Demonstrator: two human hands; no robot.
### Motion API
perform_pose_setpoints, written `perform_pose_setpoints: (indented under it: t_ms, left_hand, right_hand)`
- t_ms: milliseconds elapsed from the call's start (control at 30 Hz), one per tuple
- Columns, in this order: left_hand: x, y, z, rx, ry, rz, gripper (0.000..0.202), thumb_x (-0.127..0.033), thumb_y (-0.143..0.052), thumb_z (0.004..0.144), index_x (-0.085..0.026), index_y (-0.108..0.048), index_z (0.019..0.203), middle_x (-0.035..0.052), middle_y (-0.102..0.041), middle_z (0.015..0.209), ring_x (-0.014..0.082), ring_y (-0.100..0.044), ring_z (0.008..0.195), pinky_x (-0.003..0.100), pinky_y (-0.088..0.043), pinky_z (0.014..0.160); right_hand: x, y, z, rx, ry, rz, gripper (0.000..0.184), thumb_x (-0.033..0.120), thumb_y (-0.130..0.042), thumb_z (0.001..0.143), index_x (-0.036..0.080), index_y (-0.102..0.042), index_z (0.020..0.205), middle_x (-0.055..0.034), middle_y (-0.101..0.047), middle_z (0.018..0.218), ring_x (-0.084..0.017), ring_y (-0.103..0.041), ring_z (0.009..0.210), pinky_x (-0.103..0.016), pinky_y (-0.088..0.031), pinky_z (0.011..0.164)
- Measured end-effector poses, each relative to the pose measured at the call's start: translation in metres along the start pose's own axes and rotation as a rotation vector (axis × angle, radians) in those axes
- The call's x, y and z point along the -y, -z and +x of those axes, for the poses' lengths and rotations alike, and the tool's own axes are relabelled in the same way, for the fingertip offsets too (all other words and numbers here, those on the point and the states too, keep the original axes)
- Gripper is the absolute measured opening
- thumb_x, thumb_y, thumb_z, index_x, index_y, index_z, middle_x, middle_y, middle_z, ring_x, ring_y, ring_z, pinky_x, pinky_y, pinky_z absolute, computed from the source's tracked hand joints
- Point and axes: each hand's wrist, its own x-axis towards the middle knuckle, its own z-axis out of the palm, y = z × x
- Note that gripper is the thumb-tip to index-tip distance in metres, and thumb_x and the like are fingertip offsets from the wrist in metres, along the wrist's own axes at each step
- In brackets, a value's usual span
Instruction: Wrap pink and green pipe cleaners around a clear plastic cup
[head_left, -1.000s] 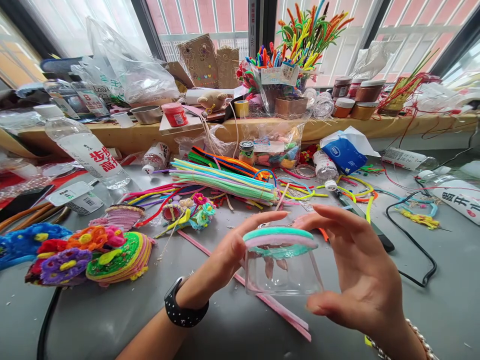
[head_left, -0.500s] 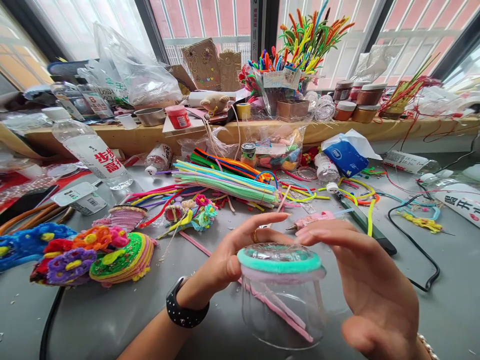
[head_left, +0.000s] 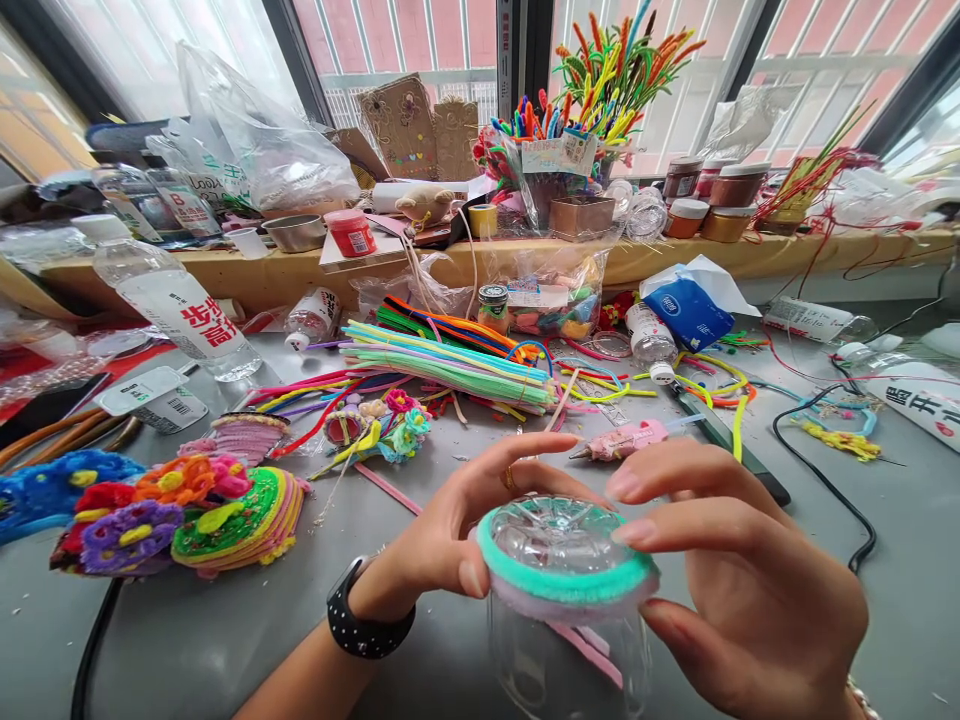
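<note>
A clear plastic bottle bottom (head_left: 562, 640), ringed at its upper end with teal and pink pipe cleaners, is held upside down between both hands low in the centre. My left hand (head_left: 465, 525) curls round its left side, thumb on the teal ring. My right hand (head_left: 742, 590) wraps the right side, fingers over the top edge. Under it on the grey table (head_left: 225, 640) lie pink pipe cleaners (head_left: 585, 645). A pink glue gun (head_left: 626, 438) rests just beyond my fingers.
Finished pipe-cleaner flowers (head_left: 187, 505) sit at the left. A bundle of coloured pipe cleaners (head_left: 450, 365), water bottles (head_left: 176, 305), a blue tissue pack (head_left: 686, 310) and a black cable (head_left: 832, 480) crowd the table. The wooden sill (head_left: 750, 255) behind carries jars and bags.
Both hands have brought the bottle bottom lower and nearer to me and tipped its ringed end towards the camera. My right fingers have closed further over its top.
</note>
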Motion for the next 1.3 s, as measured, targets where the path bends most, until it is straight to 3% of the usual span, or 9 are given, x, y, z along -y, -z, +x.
perform_pose_setpoints:
  t_ms: [967, 1300]
  left_hand:
    - [0.0049, 0.0066, -0.0005, 0.034, 0.010, 0.041, 0.081, -0.064, -0.064, 0.063, -0.022, -0.045, 0.130, 0.0125, -0.065, 0.109, 0.0305, -0.060, 0.106, 0.042, -0.045, 0.088]
    - [0.0068, 0.0076, -0.0009, 0.047, 0.008, 0.022, 0.078, -0.061, -0.065, 0.065, -0.024, -0.046, 0.130, 0.0110, -0.064, 0.110, 0.0269, -0.060, 0.103, 0.039, -0.044, 0.089]
  right_hand:
    - [-0.0005, 0.0002, 0.0003, -0.022, 0.021, -0.047, 0.024, 0.015, -0.065, 0.069, 0.024, -0.059, 0.090, -0.0055, -0.056, 0.093, -0.022, -0.053, 0.084, -0.042, -0.044, 0.078]
    - [-0.0002, -0.0001, -0.0009, -0.027, -0.018, -0.002, 0.026, 0.013, -0.066, 0.068, 0.022, -0.059, 0.092, -0.0049, -0.056, 0.096, -0.021, -0.053, 0.088, -0.040, -0.043, 0.082]
